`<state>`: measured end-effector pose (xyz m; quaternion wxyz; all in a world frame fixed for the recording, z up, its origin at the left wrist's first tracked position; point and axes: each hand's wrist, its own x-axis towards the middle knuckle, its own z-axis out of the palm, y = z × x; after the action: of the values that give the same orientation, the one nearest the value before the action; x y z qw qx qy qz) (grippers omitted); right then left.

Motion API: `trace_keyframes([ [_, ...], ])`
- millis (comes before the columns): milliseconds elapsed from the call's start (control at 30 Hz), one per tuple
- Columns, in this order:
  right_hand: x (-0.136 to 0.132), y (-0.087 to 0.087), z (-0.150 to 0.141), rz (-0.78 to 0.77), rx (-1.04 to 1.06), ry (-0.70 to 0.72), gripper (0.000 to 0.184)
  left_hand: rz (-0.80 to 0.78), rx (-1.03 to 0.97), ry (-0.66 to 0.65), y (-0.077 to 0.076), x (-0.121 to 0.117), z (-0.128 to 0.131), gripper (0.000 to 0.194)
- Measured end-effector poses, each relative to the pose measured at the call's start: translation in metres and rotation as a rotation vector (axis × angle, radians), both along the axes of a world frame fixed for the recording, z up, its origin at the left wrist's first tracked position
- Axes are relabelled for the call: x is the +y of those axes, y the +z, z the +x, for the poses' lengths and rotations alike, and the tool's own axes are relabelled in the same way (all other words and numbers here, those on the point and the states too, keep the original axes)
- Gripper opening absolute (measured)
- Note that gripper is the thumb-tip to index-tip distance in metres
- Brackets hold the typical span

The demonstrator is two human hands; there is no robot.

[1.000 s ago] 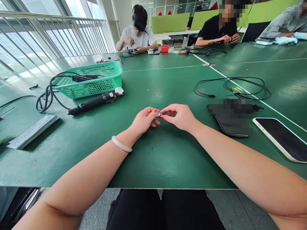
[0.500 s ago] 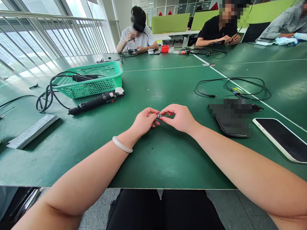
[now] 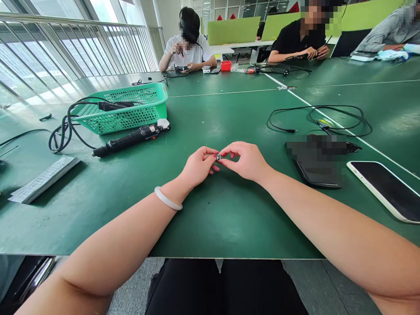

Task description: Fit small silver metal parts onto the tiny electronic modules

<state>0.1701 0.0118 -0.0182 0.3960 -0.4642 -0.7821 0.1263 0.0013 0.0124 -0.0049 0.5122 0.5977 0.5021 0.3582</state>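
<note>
Silvery small part (image 3: pixel 218 157) over the green desk (image 3: pixel 229 218), pinched in the grip of left hand (image 3: pixel 198 165) at nine o'clock and right hand (image 3: pixel 246 161) at three; basket (image 3: pixel 131 121) at ten, coiled cable (image 3: pixel 323 126) at two.

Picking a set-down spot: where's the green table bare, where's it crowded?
Bare: the table between the forearms, from left hand and right hand to the near edge; beyond the hands, between basket and coiled cable. Crowded: left, basket, black tool, folded paper; right, coiled cable, black case, phone.
</note>
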Motion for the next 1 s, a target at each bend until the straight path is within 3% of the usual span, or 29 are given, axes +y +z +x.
trace_keyframes([
  [167, 0.001, 0.0, 0.0, -0.012, 0.006, -0.013, 0.012, 0.132, 0.123, -0.044, -0.003, 0.001, -0.004, 0.014],
  [367, 0.001, 0.0, 0.0, -0.013, 0.029, -0.008, 0.014, 0.418, 0.491, -0.069, 0.003, -0.005, -0.007, 0.022],
  [533, 0.001, 0.0, 0.001, -0.011, 0.031, -0.012, 0.014, 0.487, 0.647, -0.059, 0.007, -0.008, -0.007, 0.029],
  [1000, 0.0, 0.001, -0.001, -0.035, 0.06, -0.028, 0.014, 0.523, 0.598, 0.035, 0.004, -0.006, -0.012, 0.037],
])
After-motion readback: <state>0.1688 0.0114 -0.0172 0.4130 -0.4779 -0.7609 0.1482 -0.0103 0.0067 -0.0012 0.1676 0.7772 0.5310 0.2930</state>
